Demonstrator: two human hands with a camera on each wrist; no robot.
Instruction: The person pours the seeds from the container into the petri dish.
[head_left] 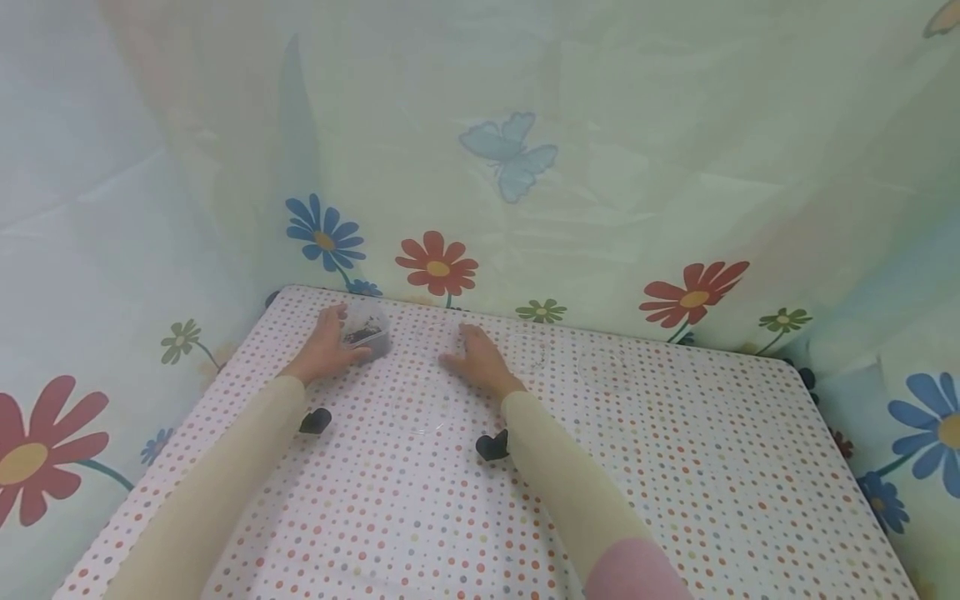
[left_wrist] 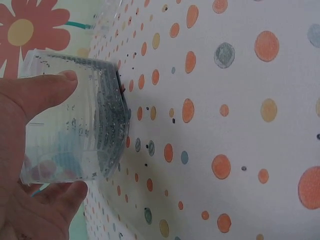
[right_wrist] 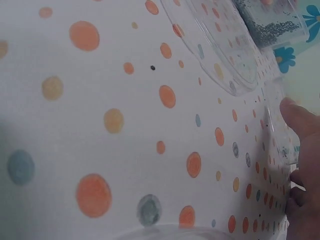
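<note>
My left hand [head_left: 325, 350] grips a clear plastic tub [head_left: 367, 329] at the table's back left corner. Its thumb lies along one side and the fingers along the other. Small dark grains [left_wrist: 111, 115] fill the lower part of the tub. My right hand [head_left: 482, 362] is at the back of the table, to the right of the tub, fingers loosely bent. Just beyond its thumb and fingers, a clear plastic container [right_wrist: 278, 125] with a few specks stands in the right wrist view; I cannot tell whether the hand touches it.
A clear round lid [right_wrist: 220, 65] lies on the dotted tablecloth [head_left: 712, 467] between the hands and nearer the person. More clear pieces [head_left: 603, 367] lie right of my right hand. Stray dark grains [right_wrist: 152, 67] dot the cloth. A flowered curtain [head_left: 585, 225] hangs behind the table.
</note>
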